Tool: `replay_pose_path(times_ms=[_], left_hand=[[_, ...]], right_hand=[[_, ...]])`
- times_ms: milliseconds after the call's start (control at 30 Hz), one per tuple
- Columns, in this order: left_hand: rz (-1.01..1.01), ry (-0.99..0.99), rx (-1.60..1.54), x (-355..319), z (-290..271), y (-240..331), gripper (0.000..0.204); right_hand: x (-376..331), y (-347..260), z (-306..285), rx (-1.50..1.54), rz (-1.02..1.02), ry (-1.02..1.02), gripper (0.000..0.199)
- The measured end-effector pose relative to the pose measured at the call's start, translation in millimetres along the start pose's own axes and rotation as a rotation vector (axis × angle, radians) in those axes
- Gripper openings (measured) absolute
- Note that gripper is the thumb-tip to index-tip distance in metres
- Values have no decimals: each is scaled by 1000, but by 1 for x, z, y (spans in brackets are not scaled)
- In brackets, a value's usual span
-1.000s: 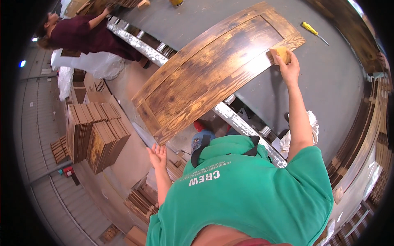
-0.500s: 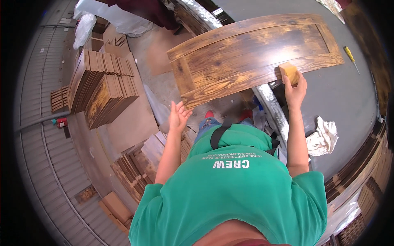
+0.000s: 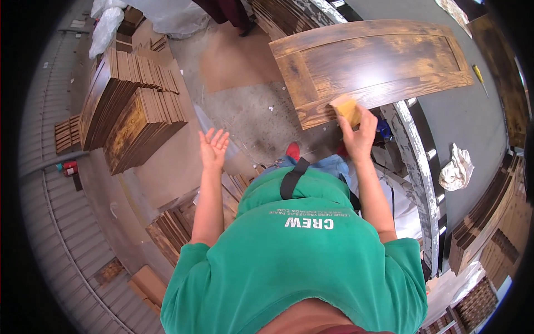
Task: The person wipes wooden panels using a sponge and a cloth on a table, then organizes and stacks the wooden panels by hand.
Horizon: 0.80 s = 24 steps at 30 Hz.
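A brown wood-grain panel [image 3: 384,61] with a raised frame lies across the grey worktable [image 3: 445,119], its left end sticking out past the table's edge. My right hand [image 3: 360,136] grips a tan and yellow sanding block [image 3: 347,111] between thumb and fingers, resting on the panel's near edge left of its middle. Off to the left, my left hand [image 3: 213,150] is held in the air, palm up and fingers spread, touching nothing. The panel's left end lies to the right of that hand, with a gap between.
A yellow-handled screwdriver [image 3: 479,79] and a crumpled white cloth [image 3: 457,168] lie on the table. Stacked wood panels [image 3: 146,119] stand on the left. Another person's dark trouser legs [image 3: 227,12] show at the far side. More boards [image 3: 484,214] are piled at the right.
My right hand has slid the sanding block leftward along the panel's near edge. My left hand has moved left, away from the panel's corner. The view has shifted left.
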<state>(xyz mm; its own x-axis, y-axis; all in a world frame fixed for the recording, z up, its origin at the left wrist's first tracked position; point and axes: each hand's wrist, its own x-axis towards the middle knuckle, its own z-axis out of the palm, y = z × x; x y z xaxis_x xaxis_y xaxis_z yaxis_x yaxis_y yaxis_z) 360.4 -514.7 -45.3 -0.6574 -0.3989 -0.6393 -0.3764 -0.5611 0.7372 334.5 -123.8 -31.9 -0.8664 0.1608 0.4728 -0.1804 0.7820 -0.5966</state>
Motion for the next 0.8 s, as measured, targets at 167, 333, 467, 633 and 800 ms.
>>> replay_pose_path(times_ms=[167,333,467,633,800], left_hand=[[-32,44,-35,8,-25,6,67],[-107,-42,46,6,-22,-20,67],[-316,-312,234,-6,11,-50,61],[-369,-510,289,-10,74,-78,65],[-470,-588,200,-20,96,-83,73]], right_hand=[[-29,-56,22,116,-35,-128,52],[-43,-80,25,449,-15,-311,50],[-30,-28,15,214,271,102,49],[-16,-12,6,-17,87,69,48],[-33,-61,10,253,-28,-215,50]])
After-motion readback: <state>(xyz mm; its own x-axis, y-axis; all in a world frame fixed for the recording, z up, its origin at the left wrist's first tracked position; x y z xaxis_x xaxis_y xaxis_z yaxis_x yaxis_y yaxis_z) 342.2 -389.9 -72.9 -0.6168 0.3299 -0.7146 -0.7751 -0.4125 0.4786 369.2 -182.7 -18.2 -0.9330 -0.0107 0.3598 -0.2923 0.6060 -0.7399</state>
